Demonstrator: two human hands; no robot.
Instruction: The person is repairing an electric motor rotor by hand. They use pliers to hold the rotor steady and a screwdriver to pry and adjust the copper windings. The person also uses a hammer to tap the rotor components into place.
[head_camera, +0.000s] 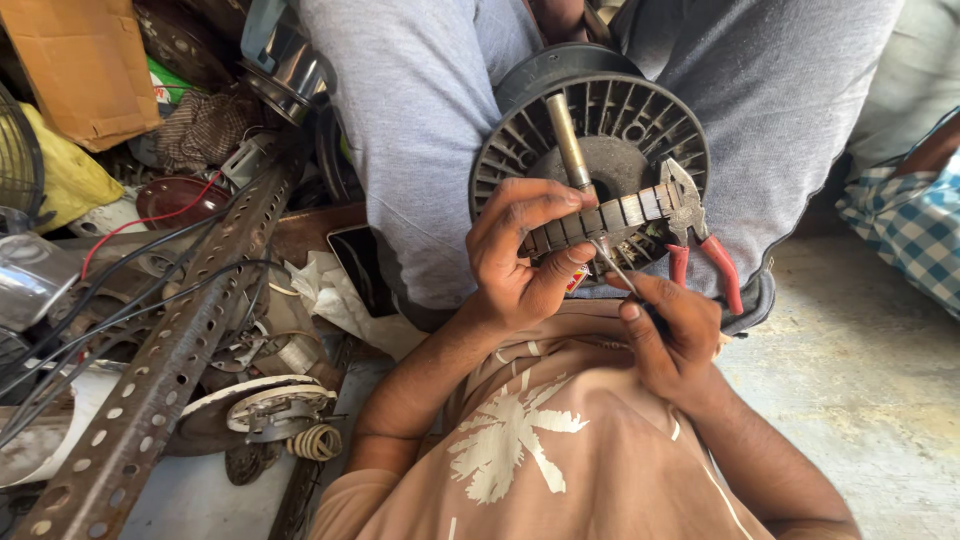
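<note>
My left hand (520, 250) grips a round slotted metal motor core (600, 222) by its edge, with a brass-coloured shaft (567, 140) sticking up out of it. My right hand (670, 340) pinches a thin metal pin or needle (612, 262), whose tip touches the core's slotted rim. Behind the core lies a black ribbed motor housing (625, 115) resting on grey-trousered legs. Red-handled pliers (700, 235) lie against the housing at the right of the core.
A perforated metal angle bar (170, 350) runs diagonally at the left among wires, metal discs and a small coil spring (315, 441). A cardboard box (85, 65) sits at top left. A checked cloth (905, 225) lies at right on a concrete floor (860, 380).
</note>
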